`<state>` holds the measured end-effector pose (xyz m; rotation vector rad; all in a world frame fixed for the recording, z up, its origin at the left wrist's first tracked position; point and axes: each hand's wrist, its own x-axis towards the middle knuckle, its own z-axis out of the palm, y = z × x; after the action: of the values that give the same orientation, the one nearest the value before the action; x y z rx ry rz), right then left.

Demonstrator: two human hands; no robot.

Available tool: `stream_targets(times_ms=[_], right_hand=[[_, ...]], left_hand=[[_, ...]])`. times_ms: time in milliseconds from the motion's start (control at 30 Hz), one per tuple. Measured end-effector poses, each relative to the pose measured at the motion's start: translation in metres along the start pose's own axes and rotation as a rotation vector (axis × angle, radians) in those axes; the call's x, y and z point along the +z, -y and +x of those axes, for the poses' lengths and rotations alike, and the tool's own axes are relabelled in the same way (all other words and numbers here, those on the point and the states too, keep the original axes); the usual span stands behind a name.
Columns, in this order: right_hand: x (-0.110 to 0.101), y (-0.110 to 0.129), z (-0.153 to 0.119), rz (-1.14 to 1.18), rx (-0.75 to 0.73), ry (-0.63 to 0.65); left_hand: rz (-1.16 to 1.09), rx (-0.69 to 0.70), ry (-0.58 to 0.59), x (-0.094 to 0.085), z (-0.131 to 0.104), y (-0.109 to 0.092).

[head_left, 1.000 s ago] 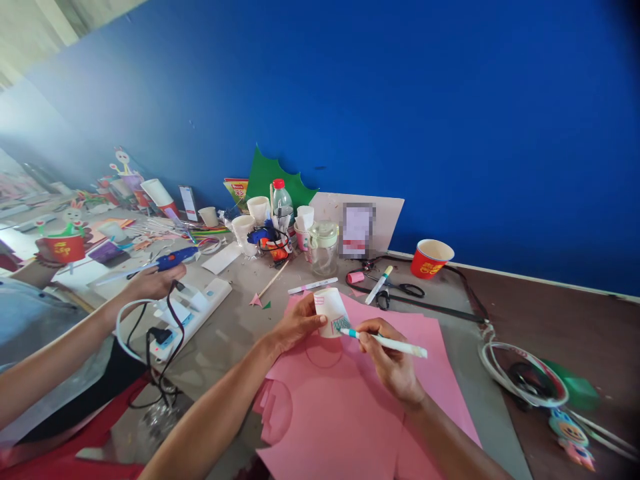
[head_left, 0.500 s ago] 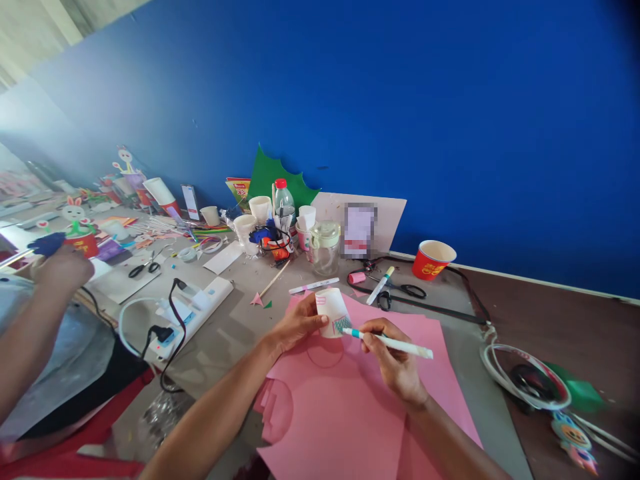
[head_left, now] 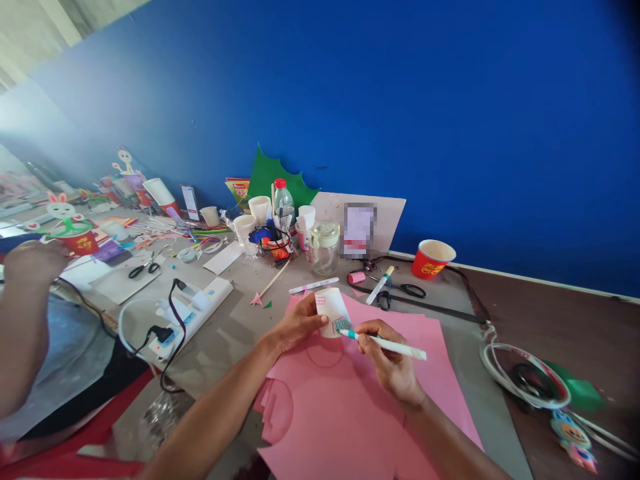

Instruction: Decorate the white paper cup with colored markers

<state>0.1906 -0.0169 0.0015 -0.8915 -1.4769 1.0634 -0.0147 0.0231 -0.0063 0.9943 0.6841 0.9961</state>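
A white paper cup [head_left: 330, 308] is held tilted by my left hand [head_left: 301, 323], thumb across its side. Pink outlines and a teal crosshatched patch show on the cup. My right hand [head_left: 391, 363] grips a white marker [head_left: 395, 346] with a teal band, its tip at the teal patch. Beneath both hands lies pink paper [head_left: 350, 407] with a round outline drawn on it. Behind the cup rests another capped marker [head_left: 314, 285]. Right of it are a marker with a teal band [head_left: 380, 287] and black-handled scissors [head_left: 407, 291].
At the back stand a lidded clear jar [head_left: 325, 248], a bottle [head_left: 283, 203] and a red paper cup [head_left: 434, 259]. A power strip [head_left: 195, 320] with cords lies left. Another person's hand [head_left: 37, 263] works beside a rabbit figure in a red cup [head_left: 77, 241].
My right hand and the marker have shifted slightly left and down, with the tip still at the teal patch. The other person's arm and the rabbit cup beside it moved left.
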Motion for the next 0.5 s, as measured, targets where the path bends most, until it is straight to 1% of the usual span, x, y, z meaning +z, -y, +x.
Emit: stream_targets(times_ms=[267, 500], right_hand=[[0.0011, 0.0031, -0.0005, -0.010, 0.000, 0.014], [0.0003, -0.0035, -0.0016, 0.018, 0.000, -0.027]], left_hand=[[-0.006, 0.016, 0.011, -0.0010, 0.0004, 0.0011], [0.001, -0.007, -0.007, -0.0010, 0.0003, 0.0009]])
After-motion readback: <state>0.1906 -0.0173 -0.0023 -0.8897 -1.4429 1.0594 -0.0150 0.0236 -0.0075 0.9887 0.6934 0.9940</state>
